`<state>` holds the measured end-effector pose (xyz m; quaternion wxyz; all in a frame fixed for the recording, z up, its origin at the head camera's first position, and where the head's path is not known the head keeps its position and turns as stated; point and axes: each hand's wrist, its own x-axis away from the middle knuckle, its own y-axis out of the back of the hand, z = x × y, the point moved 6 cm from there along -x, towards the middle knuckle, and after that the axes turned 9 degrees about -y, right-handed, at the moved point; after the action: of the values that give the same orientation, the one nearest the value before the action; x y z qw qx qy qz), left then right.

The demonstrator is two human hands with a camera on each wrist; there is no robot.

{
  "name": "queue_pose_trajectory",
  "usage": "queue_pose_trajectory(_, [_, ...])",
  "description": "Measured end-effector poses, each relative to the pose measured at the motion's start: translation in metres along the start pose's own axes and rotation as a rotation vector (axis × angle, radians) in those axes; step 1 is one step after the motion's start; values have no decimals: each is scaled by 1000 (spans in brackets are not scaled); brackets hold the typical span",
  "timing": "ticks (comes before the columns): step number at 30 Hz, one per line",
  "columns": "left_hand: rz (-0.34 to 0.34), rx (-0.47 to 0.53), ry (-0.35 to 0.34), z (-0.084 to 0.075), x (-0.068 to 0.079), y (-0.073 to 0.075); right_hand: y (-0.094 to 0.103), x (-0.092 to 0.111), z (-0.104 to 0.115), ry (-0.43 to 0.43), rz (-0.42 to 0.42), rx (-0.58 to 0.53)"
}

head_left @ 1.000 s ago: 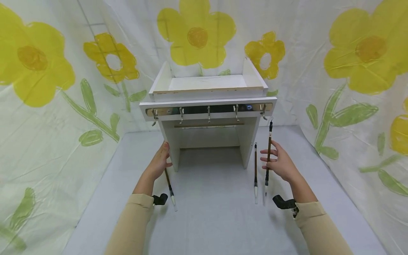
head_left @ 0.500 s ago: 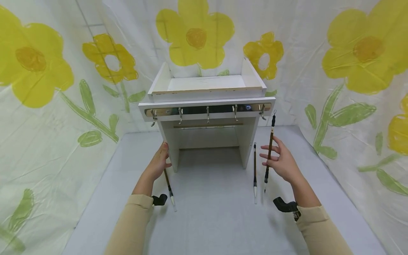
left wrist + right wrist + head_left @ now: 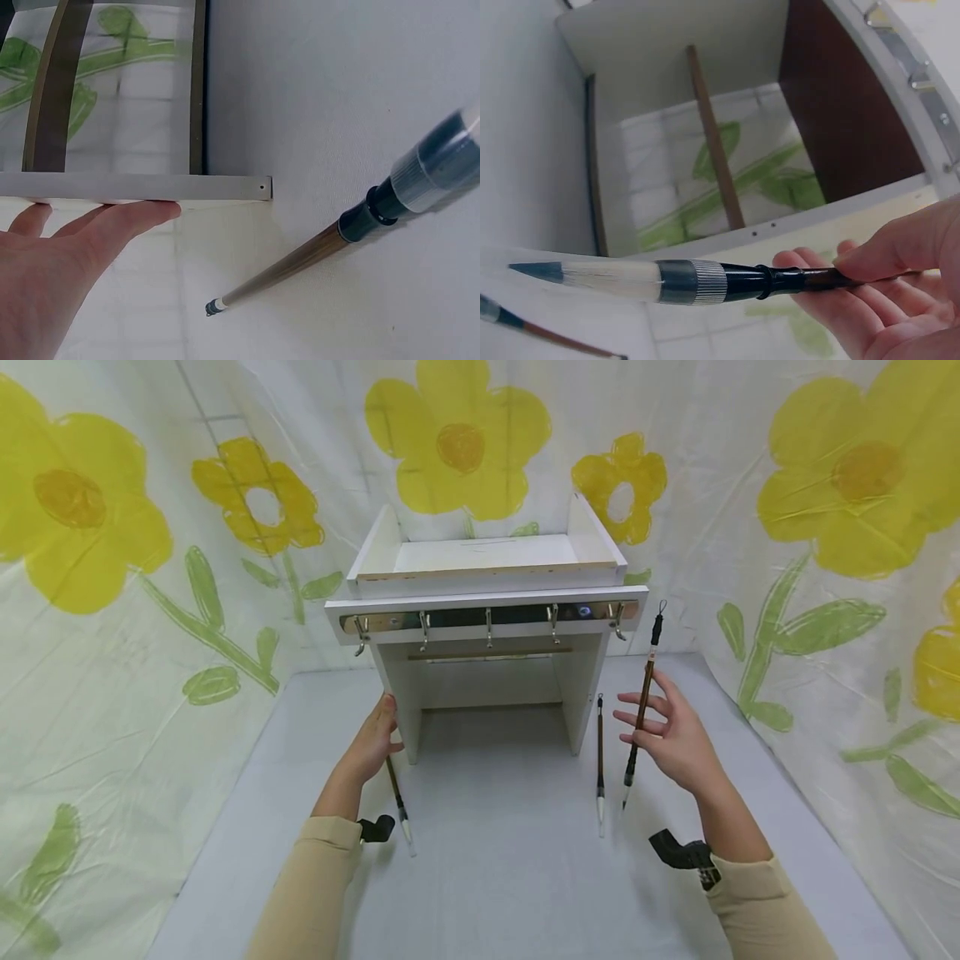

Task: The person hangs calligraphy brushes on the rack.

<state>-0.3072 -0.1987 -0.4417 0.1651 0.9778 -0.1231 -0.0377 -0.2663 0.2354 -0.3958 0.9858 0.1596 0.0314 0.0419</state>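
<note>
My right hand (image 3: 678,739) pinches a writing brush (image 3: 645,693) by its brown handle, the hanging loop up and the bristles down, off the table. In the right wrist view its pale bristles (image 3: 611,277) end in a dark tip, with a clear sleeve around them. My left hand (image 3: 370,745) rests against the outer side of the white shelf's left panel (image 3: 401,718); in the left wrist view its fingers (image 3: 139,221) touch the panel's edge. Under that hand lies a second writing brush (image 3: 399,802). A third brush (image 3: 601,760) lies beside the shelf's right panel.
Across the front of the white shelf (image 3: 487,583) runs a metal strip with several hooks (image 3: 489,628). An open tray (image 3: 483,553) forms the shelf's top. The shelf stands on a pale table (image 3: 495,860), with a flower-patterned curtain (image 3: 817,635) around it.
The right hand has moved slightly right and lifted its brush, whose top now leans more to the right. The left hand, the shelf and the lying brushes have stayed in place.
</note>
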Motion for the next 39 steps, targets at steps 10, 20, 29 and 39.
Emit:
queue_pose_trajectory(10, [-35,-4,-15,36,-15,4,-2,14,20,72,11,-28])
queue_pose_trajectory(20, [-41,-1,2,35,-15,3,-8,26,39,165,28,-47])
queue_pose_trajectory(29, [-34,14,6,27,-9,2,-21,32,51,245,81,-68])
queue_pose_trajectory(39, [-64,7,-36,38,-16,2,-37,39,55,311,218,-112])
